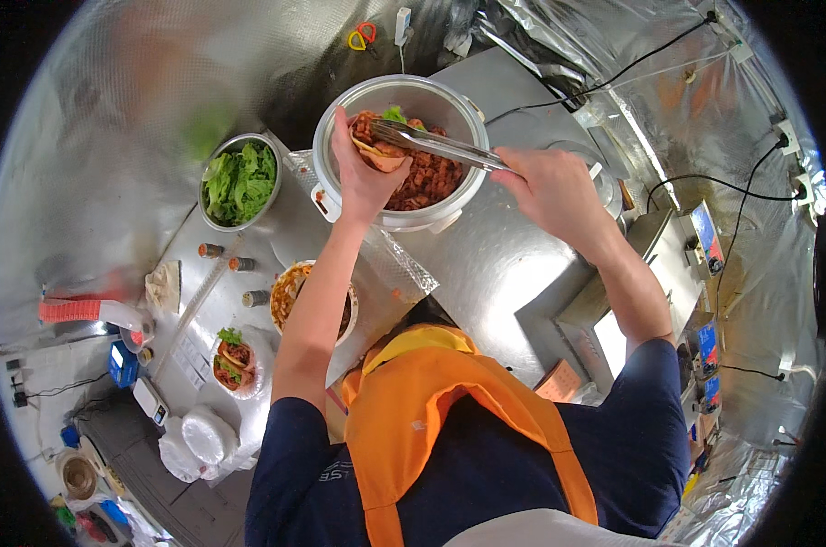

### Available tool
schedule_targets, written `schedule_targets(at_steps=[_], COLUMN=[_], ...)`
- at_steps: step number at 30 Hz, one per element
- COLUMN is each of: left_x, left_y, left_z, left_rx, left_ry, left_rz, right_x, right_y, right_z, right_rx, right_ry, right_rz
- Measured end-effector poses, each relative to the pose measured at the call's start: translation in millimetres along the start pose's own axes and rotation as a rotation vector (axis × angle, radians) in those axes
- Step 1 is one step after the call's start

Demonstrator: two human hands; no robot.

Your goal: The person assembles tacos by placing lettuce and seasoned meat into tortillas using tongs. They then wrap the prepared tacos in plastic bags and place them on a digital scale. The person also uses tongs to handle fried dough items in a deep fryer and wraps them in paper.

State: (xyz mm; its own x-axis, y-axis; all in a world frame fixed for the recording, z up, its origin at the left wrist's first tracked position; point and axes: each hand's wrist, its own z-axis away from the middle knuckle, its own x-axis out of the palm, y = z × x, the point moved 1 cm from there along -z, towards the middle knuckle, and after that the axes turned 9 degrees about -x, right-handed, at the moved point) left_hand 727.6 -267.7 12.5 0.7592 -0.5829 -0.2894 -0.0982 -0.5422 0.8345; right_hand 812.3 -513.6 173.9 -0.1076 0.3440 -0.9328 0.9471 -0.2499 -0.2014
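Note:
Above a white round cooking pot (472, 187) of chopped, red-brown sauced meat (440, 175), my left hand (369, 182) holds a split bun (385, 160) from beneath. Meat fills its opening, and a bit of green lettuce (395, 115) shows behind. My right hand (551, 193) grips metal tongs (454, 149) from the right side. The tips of the tongs touch the meat at the bun's opening; whether they pinch a piece cannot be made out.
A steel bowl of lettuce (240, 185) stands left of the pot. Nearer are a container of sauced food (290, 292), several small jars (241, 264), filled buns (234, 363) on a plate and stacked plastic lids (209, 434). Scissors (362, 36) lie at the back; cables (750, 196) hang right.

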Motion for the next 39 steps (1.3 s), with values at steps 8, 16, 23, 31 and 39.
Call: schedule_targets(at_steps=[8,16,23,31,39], left_x=[-3.3,3.1,2.2,-41.3,-144.4], left_y=[-2.2,-11.8,-4.6,-12.4,13.4], left_z=[1.5,2.8,6.5,31.5,115.4], left_rx=[-0.068,-0.125,-0.099,-0.126,-0.178], left_ry=[0.066,0.071,0.136,0.214,0.326], left_rz=[0.135,0.088,0.023,0.139,0.316], right_x=[-6.8,10.4,14.2,10.2,134.2], right_y=[44.5,42.1,15.8,16.5,-125.0], right_z=[16.6,10.1,0.2,-18.4,-55.1], right_rx=[0.506,0.271,-0.096,0.063,-0.284], right_ry=[-0.242,-0.06,0.105,-0.031,-0.06], right_rz=[-0.651,-0.538,-0.063,0.106,-0.628])
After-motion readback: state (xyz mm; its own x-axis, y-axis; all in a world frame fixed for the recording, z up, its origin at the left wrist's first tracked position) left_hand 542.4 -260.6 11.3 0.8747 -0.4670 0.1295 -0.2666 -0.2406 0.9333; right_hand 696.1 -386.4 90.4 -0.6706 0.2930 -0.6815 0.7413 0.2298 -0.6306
